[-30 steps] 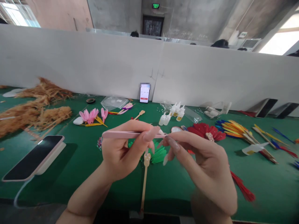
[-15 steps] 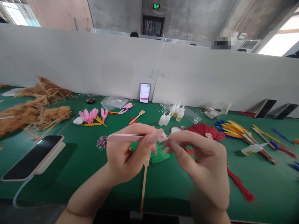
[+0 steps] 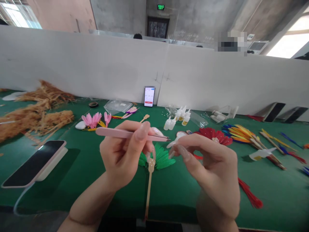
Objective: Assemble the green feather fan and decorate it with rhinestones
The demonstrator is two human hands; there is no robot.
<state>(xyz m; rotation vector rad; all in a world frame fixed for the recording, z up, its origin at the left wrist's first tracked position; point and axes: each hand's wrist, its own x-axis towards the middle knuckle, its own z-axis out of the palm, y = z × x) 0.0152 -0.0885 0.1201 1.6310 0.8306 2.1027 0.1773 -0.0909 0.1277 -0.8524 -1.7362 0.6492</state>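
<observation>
My left hand [image 3: 120, 154] is closed around pink tweezers [image 3: 116, 132], whose dark tips point right toward my other hand. Thumb and index finger of my right hand [image 3: 210, 164] are pinched together just beyond those tips; whatever they hold is too small to make out. Beneath both hands lies a fan of green feathers [image 3: 165, 159] on a thin wooden stick [image 3: 149, 190]. Small pale beads [image 3: 151, 164] show where the feathers meet the stick. My left fingers cover part of the fan.
Several white glue bottles [image 3: 170, 123] stand behind my hands. A red feather fan [image 3: 207, 135], a red tassel [image 3: 251, 193] and multicoloured feathers [image 3: 238, 133] lie to the right. On the left are a large phone [image 3: 36, 162], pink feathers [image 3: 91, 120] and brown fibre [image 3: 48, 119].
My left hand has drawn left and up with the tweezers, so their tips have parted from my right fingers. More of the green fan and its beads shows. My right hand is nearly still.
</observation>
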